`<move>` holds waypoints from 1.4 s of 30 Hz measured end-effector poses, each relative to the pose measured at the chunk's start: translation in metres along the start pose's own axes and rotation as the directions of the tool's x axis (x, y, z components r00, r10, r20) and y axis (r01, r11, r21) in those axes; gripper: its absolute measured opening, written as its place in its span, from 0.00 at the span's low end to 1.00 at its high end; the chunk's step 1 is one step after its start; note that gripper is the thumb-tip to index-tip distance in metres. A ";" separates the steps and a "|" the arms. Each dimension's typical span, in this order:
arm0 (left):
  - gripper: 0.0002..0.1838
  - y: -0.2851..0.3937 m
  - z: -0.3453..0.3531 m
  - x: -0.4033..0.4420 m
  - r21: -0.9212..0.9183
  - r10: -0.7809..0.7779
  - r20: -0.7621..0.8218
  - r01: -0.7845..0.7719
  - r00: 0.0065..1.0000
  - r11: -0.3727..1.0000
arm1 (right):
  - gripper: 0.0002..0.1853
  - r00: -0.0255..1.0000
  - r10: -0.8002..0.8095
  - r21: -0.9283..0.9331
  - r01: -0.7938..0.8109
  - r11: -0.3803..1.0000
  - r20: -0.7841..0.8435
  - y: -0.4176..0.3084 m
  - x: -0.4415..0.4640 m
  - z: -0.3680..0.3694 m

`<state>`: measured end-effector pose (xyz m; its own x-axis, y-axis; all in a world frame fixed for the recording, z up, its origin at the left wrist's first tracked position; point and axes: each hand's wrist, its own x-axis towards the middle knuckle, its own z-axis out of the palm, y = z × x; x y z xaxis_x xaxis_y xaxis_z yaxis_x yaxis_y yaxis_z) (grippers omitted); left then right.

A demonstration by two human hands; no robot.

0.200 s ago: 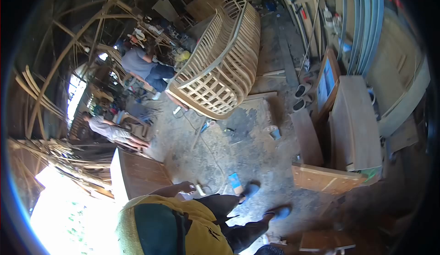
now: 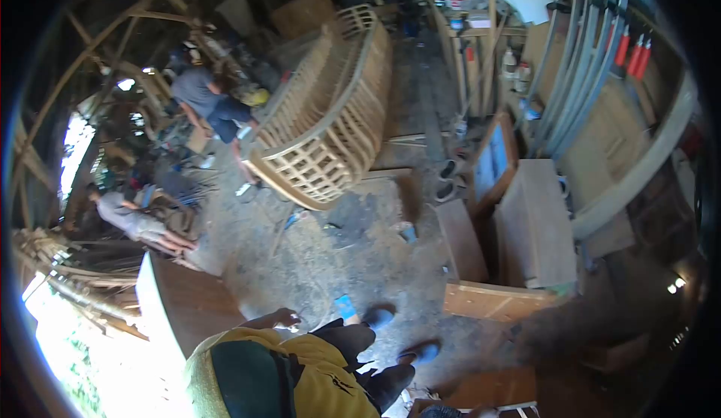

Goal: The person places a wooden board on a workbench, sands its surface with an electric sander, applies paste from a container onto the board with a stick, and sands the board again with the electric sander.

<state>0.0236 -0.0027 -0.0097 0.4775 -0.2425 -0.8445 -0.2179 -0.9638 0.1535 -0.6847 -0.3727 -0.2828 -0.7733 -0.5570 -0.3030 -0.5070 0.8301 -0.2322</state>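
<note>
My left hand (image 2: 287, 318) hangs beside my yellow shirt (image 2: 323, 369), above the floor and near the end of a wooden panel (image 2: 199, 305). Its fingers are small and blurred, and I cannot make out whether they hold anything. At the bottom edge, a blurred bit of what seems to be my right hand (image 2: 484, 413) shows close to a brown wooden piece (image 2: 492, 388); its fingers are hidden. My feet in dark slippers (image 2: 424, 352) stand apart on the concrete floor, with a blue-topped block (image 2: 345, 307) by one of them.
Ahead stands a large slatted wooden frame (image 2: 323, 162), with a person (image 2: 203, 95) bending beside it. Another person (image 2: 139, 219) is farther left. On the right are wooden box parts (image 2: 537, 223), a framed panel (image 2: 494, 159) and long bar clamps (image 2: 586, 65) with red handles.
My view has turned, so the slatted frame, box parts and people have shifted left. More red clamp handles show at right. My left hand stays low beside my body.
</note>
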 end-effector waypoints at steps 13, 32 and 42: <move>0.17 0.287 -0.055 0.082 0.190 0.572 0.650 -0.836 0.501 0.515 | 0.14 0.964 0.178 0.325 -0.107 0.940 -0.199 -0.026 -0.441 -0.287; 0.13 0.276 0.190 -0.226 0.069 -0.316 0.948 -0.961 -0.019 0.266 | 0.16 0.971 0.056 0.460 0.058 0.886 -0.231 0.149 -0.740 -0.369; 0.17 0.107 0.355 -0.375 -0.541 -0.185 0.838 -0.739 -0.513 -0.400 | 0.24 0.608 0.516 0.426 -0.301 0.853 -0.603 0.408 -0.740 -0.387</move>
<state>-0.4811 0.0241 0.1414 -0.9180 0.3958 -0.0250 0.1950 0.5052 0.8407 -0.4670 0.3880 0.2043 -0.9618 0.1052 0.2529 -0.0372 0.8647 -0.5009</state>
